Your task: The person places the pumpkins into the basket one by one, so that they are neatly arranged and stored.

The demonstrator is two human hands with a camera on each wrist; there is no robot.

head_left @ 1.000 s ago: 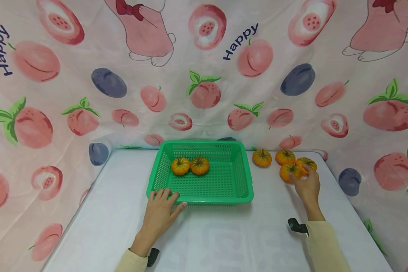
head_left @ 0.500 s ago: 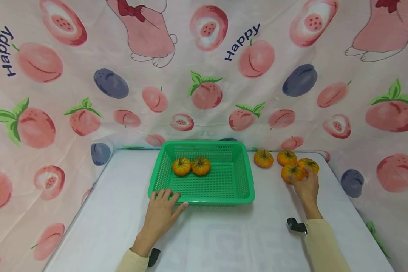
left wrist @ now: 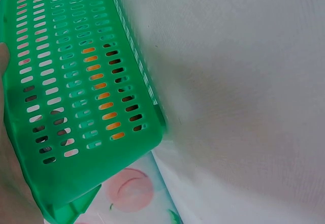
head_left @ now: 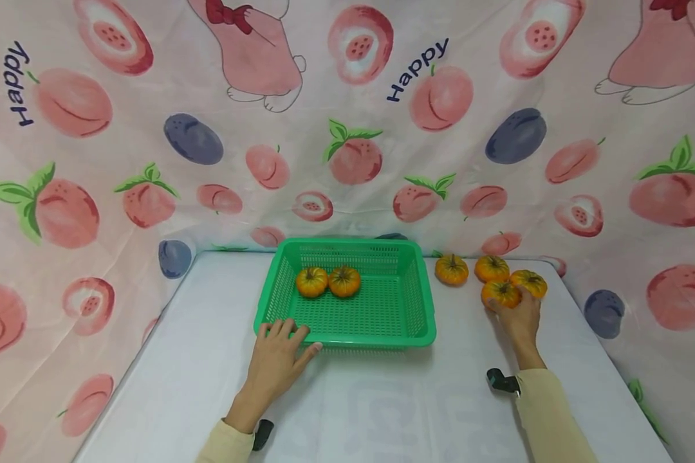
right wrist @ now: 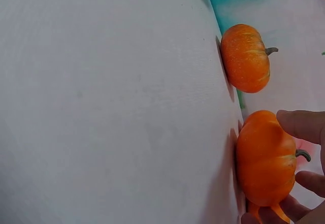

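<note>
A green plastic basket [head_left: 347, 341] stands on the table with two small orange pumpkins [head_left: 344, 281] inside, side by side. My left hand [head_left: 273, 366] rests on its near-left rim, fingers spread loosely over the edge and thumb pointing right. In the left wrist view the slotted basket wall [left wrist: 111, 165] fills the left side. To the right of the basket, my right hand [head_left: 521, 325] grips the front small pumpkin [head_left: 499, 294], thumb on one side and fingers on the other. The right wrist view shows this pumpkin [right wrist: 264, 158] with its stem up and the thumb against its side.
Right behind the gripped pumpkin sit two more pumpkins, one at the back [head_left: 491, 268] and one to the right [head_left: 529, 283]. Another pumpkin [head_left: 451, 270] stands alone nearer the basket. A fruit-printed cloth [head_left: 347, 83] hangs behind the white table [head_left: 353, 411].
My right hand has drawn its fingers in around the front pumpkin, its index finger coming away from the right-hand one. My left hand keeps its place on the rim; the head view shifts slightly.
</note>
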